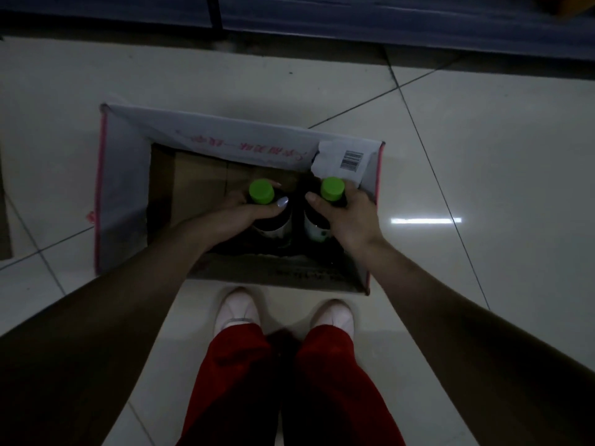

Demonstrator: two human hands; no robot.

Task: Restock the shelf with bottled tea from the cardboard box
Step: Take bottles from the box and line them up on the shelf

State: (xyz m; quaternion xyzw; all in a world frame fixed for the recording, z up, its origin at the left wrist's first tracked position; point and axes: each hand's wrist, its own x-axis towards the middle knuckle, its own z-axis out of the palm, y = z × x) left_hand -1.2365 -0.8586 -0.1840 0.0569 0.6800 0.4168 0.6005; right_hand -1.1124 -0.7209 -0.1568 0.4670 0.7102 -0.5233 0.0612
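An open cardboard box [128, 175] with pink edges sits on the tiled floor in front of my feet. Inside its near right part stand two dark tea bottles with green caps. My left hand [238, 217] grips the left bottle [261, 191] around its neck and shoulder. My right hand [347, 217] grips the right bottle [332, 188] the same way. Both bottles are upright, and their lower parts are hidden by my hands and the dark box interior. The left part of the box shows bare cardboard bottom.
The dark base of the shelf unit [354, 24] runs along the top of the view, beyond the box. Glossy white floor tiles [483, 156] surround the box. My red trousers and pale shoes [238, 310] stand just behind the box's near flap. A brown object lies at the left edge.
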